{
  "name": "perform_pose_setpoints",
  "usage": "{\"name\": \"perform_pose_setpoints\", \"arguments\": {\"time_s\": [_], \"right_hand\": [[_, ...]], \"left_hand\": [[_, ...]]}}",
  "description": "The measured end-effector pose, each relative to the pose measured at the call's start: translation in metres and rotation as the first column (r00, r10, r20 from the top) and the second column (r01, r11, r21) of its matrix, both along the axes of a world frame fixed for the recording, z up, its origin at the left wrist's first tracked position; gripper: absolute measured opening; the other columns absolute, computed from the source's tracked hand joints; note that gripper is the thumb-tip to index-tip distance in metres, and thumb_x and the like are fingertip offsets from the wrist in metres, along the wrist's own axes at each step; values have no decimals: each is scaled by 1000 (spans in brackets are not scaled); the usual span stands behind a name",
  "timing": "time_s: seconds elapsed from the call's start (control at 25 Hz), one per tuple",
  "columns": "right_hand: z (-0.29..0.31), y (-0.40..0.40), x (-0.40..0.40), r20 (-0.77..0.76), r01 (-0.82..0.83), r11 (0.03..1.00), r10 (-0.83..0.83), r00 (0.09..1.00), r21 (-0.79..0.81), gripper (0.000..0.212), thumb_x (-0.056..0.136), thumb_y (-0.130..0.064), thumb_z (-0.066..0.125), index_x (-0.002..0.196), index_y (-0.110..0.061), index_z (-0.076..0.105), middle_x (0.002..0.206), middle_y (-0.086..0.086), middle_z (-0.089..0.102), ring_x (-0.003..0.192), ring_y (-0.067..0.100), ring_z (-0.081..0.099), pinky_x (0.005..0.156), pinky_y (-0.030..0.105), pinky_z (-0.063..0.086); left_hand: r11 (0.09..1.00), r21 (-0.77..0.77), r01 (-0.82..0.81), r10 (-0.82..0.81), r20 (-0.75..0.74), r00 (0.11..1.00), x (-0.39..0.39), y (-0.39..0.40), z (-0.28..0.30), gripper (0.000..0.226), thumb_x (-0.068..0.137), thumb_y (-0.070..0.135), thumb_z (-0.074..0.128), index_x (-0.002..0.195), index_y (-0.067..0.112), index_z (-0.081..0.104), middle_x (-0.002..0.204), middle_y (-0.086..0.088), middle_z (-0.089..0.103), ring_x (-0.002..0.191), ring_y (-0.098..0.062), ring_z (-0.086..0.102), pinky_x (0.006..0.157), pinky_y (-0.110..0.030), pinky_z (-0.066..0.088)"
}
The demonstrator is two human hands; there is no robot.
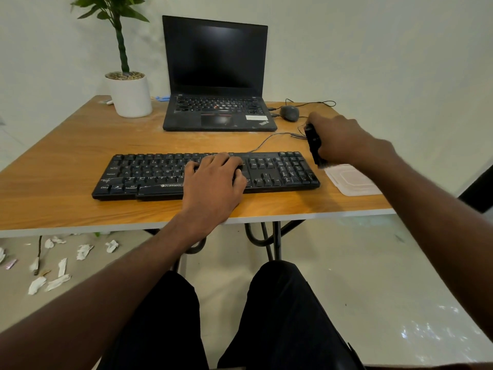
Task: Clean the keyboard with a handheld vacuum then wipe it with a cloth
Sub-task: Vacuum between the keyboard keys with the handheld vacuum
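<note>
A black full-size keyboard (205,173) lies flat on the wooden table (66,161), parallel to and near its front edge. The keys carry white legends, and a white brand name is printed on the front lip below the space bar. Pale scuffs and smears mark the lower left corner. A thin grey cable (266,141) leaves the rear edge and runs back to the right.

The left hand (213,182) rests palm-down on the middle of the keyboard, its fingers loosely spread and lying straight on the keys. The right hand (338,140) is raised just beyond the keyboard's right end, above the table, its fingers curled round a slim black handheld vacuum (313,144). The device is held nearly upright, its lower tip pointing down at the corner beside the number pad; whether the tip touches the keys cannot be told.

Just right of the keyboard lies a flat white cloth (352,181), folded, at the table's front right corner. Behind the keyboard stands an open black laptop (216,76) with a dark screen. A grey wired mouse (289,112) lies to the laptop's right. A potted plant (129,89) in a white pot stands at the rear left. Crumpled white paper scraps (58,263) lie on the floor under the table's left side.
</note>
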State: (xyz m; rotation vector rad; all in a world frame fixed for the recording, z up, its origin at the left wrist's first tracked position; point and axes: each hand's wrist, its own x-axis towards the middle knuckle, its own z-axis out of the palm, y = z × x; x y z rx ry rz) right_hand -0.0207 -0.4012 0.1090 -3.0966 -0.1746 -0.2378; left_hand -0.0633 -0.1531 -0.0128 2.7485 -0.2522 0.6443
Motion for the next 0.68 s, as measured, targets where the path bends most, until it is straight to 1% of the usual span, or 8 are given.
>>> {"name": "perform_pose_setpoints", "arguments": {"time_s": [0.04,0.12,0.2,0.28,0.36,0.48,0.6,0.68], "right_hand": [[-3,4,0,57,-42,998,40,998,46,64,90,-3,69,144,-18,37,129,21,60,111,37,61,76,41,55],[-14,13,-3,53,-162,962,154,987,220,61,92,-1,67,142,-19,38,128,17,59,105,31,62,59,29,55],[-20,13,-2,12,-133,958,135,991,253,60,93,-2,66,141,-21,37,127,17,59,98,32,67,52,28,56],[-16,10,2,48,-7,986,-1,999,166,60,92,-5,67,142,-18,35,125,21,61,97,38,68,64,40,60],[-13,13,5,101,-13,994,1,995,112,61,91,-5,68,141,-16,37,124,20,62,102,38,65,75,46,59],[-16,28,-1,63,-199,965,191,980,171,62,89,-3,70,139,-23,39,123,14,62,102,32,65,75,45,60],[-20,21,1,166,-113,993,108,980,20,69,86,-7,73,142,-26,38,121,16,65,105,38,65,70,45,56],[-22,16,-1,166,-139,988,127,978,66,68,87,-6,72,142,-25,39,123,16,65,109,37,63,70,42,52]], "left_hand": [[1000,-4,6,-6,-1,1000,0,0,0,39,108,39,41,140,28,61,141,4,61,133,-19,54,118,-55,32],[1000,-10,4,-4,4,1000,-1,1,-1,38,109,38,42,140,28,61,141,4,61,133,-19,54,119,-55,31],[1000,-11,4,-4,1,1000,0,1,0,38,109,38,42,140,28,61,141,4,61,133,-19,54,119,-55,31],[1000,-3,2,-2,-1,1000,-1,0,0,38,109,39,42,140,29,61,142,5,61,133,-19,54,119,-55,30],[1000,-2,2,-2,-3,1000,0,0,0,38,109,39,41,140,29,61,142,5,61,134,-19,53,119,-55,29],[1000,-4,0,0,3,1000,0,1,-1,38,109,39,42,140,29,61,142,5,61,134,-20,54,120,-56,29],[1000,-4,-3,3,3,1000,0,0,-1,38,108,39,42,140,29,61,141,5,61,134,-19,54,120,-56,29],[1000,-8,0,0,6,1000,0,0,-2,37,108,38,43,139,29,62,141,5,62,133,-19,54,119,-56,28]]}}
